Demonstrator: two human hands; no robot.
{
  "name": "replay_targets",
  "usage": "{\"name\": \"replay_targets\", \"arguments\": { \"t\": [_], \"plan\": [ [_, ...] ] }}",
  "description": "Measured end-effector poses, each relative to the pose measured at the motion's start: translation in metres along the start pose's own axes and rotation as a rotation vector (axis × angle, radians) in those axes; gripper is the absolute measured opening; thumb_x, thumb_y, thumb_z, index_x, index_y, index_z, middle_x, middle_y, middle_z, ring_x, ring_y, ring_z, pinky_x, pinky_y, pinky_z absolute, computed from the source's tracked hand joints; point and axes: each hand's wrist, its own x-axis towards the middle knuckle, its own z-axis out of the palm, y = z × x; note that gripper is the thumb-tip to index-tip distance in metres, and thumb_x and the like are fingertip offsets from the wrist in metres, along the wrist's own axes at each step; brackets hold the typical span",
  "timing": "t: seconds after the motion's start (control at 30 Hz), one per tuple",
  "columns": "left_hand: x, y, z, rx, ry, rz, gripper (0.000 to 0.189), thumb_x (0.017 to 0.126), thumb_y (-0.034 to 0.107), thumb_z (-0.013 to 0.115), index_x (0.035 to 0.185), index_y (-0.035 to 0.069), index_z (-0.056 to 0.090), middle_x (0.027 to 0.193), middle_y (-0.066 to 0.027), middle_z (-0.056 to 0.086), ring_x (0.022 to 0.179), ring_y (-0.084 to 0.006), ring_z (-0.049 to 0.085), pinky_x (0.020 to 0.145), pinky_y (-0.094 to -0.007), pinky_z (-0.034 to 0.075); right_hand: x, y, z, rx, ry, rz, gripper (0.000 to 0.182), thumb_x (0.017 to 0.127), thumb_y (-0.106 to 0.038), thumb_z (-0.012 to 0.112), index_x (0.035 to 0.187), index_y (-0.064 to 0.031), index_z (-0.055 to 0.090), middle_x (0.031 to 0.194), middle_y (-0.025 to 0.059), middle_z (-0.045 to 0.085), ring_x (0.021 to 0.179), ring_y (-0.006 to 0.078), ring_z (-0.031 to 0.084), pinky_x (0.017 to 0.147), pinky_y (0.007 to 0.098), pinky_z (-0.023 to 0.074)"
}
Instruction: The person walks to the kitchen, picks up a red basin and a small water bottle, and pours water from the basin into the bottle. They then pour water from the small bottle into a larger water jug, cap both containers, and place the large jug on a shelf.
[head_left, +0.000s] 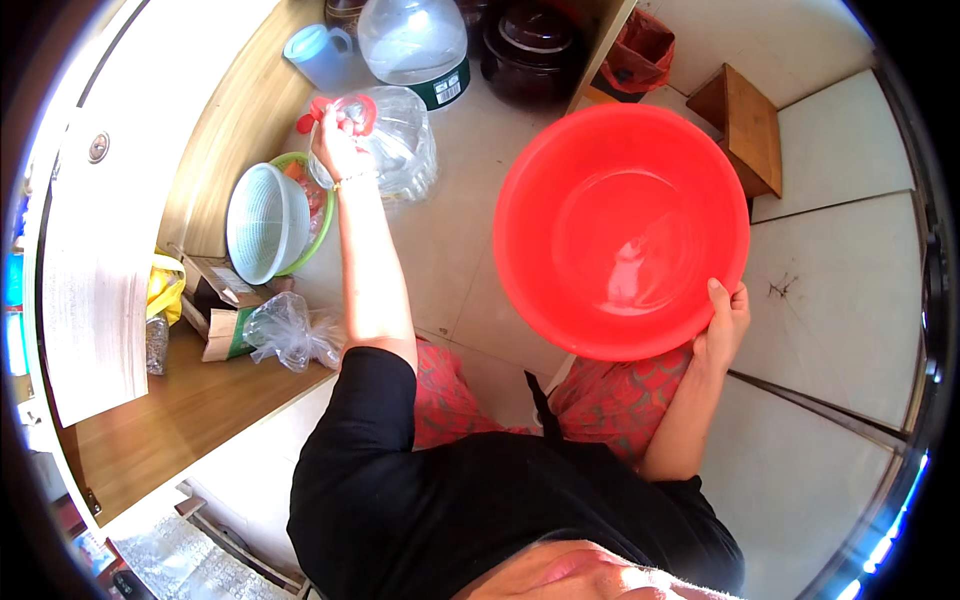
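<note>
My left hand (336, 150) reaches forward with its fingers closed around the red handle (366, 111) at the neck of a large clear plastic bottle (409, 146). The bottle is tilted, its neck pointing towards the left. My right hand (726, 326) grips the near right rim of a round red plastic basin (615, 240), thumb over the edge. The basin is held above the floor, its hollow facing up, with nothing lying in it. Fingers beneath the basin's rim are partly hidden.
Beyond the bottle stand a blue lidded pitcher (319, 54), a large water jug (412, 45) and a dark lidded pot (532, 56). Nested colanders (262, 221) lean at left near a plastic bag (289, 330). A wooden stool (750, 127) and a red-lined bin (637, 56) stand right.
</note>
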Motion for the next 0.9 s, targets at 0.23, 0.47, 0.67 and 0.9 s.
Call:
{"name": "replay_targets", "arguments": {
  "t": [0.23, 0.47, 0.67, 0.9],
  "plan": [
    [-0.041, 0.002, 0.016, 0.002, -0.103, -0.190, 0.020, 0.096, 0.026, 0.046, 0.082, 0.011, 0.046, 0.066, 0.0026, 0.041, 0.048, -0.0083, 0.033, 0.037, -0.0242, 0.027, -0.015, -0.006, -0.011, -0.017, 0.094, 0.007, 0.014, 0.083, -0.002, 0.061, 0.095, -0.0005, 0.054, 0.096, 0.0089, 0.061, 0.085, 0.0149, 0.058, 0.079, 0.0293, 0.0480],
    [-0.111, -0.009, 0.041, 0.018, -0.104, -0.320, 0.028, 0.092, 0.024, 0.051, 0.066, 0.015, 0.046, 0.055, 0.0071, 0.037, 0.041, -0.0049, 0.030, 0.037, -0.0206, 0.022, -0.019, -0.019, -0.015, -0.072, 0.306, -0.088, 0.016, 0.085, -0.004, 0.059, 0.100, 0.0006, 0.053, 0.099, 0.0116, 0.060, 0.087, 0.0182, 0.058, 0.078, 0.0321, 0.0505],
    [-0.195, -0.017, 0.050, 0.012, -0.366, -0.570, 0.031, 0.092, 0.030, 0.053, 0.066, 0.014, 0.046, 0.059, 0.0071, 0.039, 0.048, -0.0031, 0.035, 0.042, -0.0200, 0.027, -0.016, -0.033, -0.029, 0.133, 0.408, -0.243, 0.030, 0.086, -0.011, 0.059, 0.110, 0.0051, 0.050, 0.109, 0.0167, 0.057, 0.099, 0.0256, 0.057, 0.082, 0.0387, 0.0501],
    [-0.292, -0.046, 0.065, 0.179, -0.771, -0.691, 0.034, 0.094, 0.029, 0.049, 0.065, 0.012, 0.043, 0.060, 0.0061, 0.040, 0.053, -0.0045, 0.036, 0.047, -0.0217, 0.030, -0.008, -0.052, -0.101, 0.487, 0.480, -0.265, 0.044, 0.083, -0.011, 0.060, 0.120, 0.0080, 0.044, 0.124, 0.0184, 0.051, 0.110, 0.0302, 0.052, 0.093, 0.0441, 0.0444]
  ]
}}
